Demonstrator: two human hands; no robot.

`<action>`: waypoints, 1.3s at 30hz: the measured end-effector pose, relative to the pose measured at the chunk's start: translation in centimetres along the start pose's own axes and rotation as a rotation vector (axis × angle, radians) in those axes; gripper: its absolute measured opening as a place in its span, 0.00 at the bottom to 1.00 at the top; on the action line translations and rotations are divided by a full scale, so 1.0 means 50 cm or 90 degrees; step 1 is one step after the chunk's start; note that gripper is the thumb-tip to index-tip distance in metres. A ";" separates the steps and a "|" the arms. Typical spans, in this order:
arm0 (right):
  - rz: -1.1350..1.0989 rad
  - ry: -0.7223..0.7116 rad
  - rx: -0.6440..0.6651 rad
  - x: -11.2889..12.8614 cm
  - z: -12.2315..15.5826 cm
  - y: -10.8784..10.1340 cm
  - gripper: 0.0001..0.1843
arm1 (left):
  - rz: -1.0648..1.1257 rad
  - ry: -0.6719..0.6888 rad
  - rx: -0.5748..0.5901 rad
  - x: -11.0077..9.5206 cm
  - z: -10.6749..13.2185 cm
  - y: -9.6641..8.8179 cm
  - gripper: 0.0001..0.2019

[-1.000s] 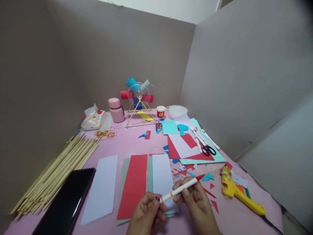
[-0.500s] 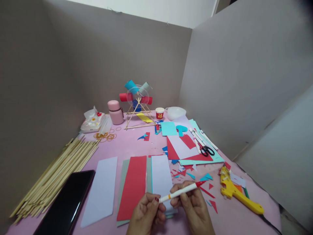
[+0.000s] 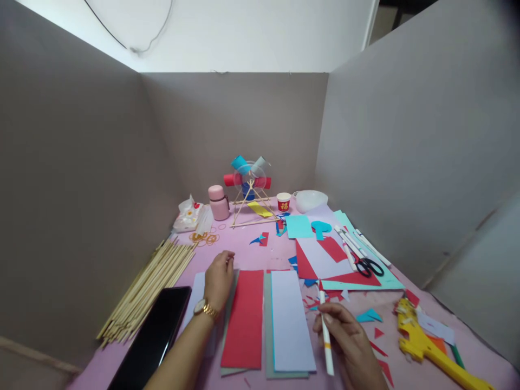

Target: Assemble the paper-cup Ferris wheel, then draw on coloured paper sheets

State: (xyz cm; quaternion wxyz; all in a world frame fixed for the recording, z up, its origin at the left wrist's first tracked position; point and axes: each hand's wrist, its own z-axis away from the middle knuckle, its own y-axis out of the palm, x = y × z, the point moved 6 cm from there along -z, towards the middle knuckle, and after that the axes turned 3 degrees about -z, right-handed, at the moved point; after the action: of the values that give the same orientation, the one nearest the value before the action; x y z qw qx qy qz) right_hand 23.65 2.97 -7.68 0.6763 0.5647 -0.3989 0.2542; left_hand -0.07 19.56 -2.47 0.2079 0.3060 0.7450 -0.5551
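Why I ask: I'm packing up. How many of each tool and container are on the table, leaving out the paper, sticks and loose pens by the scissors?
Pen in right hand: 1
Scissors: 1
Glue gun: 1
Phone: 1
Flask: 1
Paper cup: 1
Bowl: 1
Total: 7

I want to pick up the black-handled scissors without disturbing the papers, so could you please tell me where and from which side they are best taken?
Take the scissors by their black handle loops, which point toward the near right, coming from above on that side. They lie flat on the paper stack, blades pointing away among the white pens, so the loops are the freest grip.
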 end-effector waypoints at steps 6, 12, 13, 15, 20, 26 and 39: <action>-0.057 0.017 0.024 -0.001 -0.008 -0.003 0.10 | -0.217 0.080 0.069 0.007 -0.031 0.028 0.11; 0.164 -0.081 -0.001 0.015 -0.003 -0.004 0.09 | -0.213 0.238 0.247 -0.061 0.156 0.038 0.22; 0.241 -0.105 -0.013 0.019 -0.001 -0.005 0.07 | -0.205 0.254 0.288 -0.069 0.194 0.044 0.25; 0.386 -0.161 -0.019 0.028 0.003 -0.005 0.09 | -0.223 0.251 0.358 -0.075 0.256 0.057 0.35; 0.642 -0.244 0.063 0.012 0.002 0.003 0.11 | -0.301 0.234 0.425 -0.075 0.315 0.097 0.33; 0.785 -0.264 0.145 -0.041 -0.002 0.008 0.20 | -0.339 0.226 0.325 -0.073 0.313 0.117 0.28; 0.843 -0.338 0.155 -0.057 -0.007 0.004 0.21 | -0.343 0.221 0.227 -0.076 0.325 0.123 0.27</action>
State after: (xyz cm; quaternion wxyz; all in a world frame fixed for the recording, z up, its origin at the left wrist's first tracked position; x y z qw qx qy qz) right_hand 21.99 3.65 -9.95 0.1928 0.3185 -0.7771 0.5074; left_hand 6.42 4.40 -9.13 -0.1319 0.2196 0.7144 -0.6512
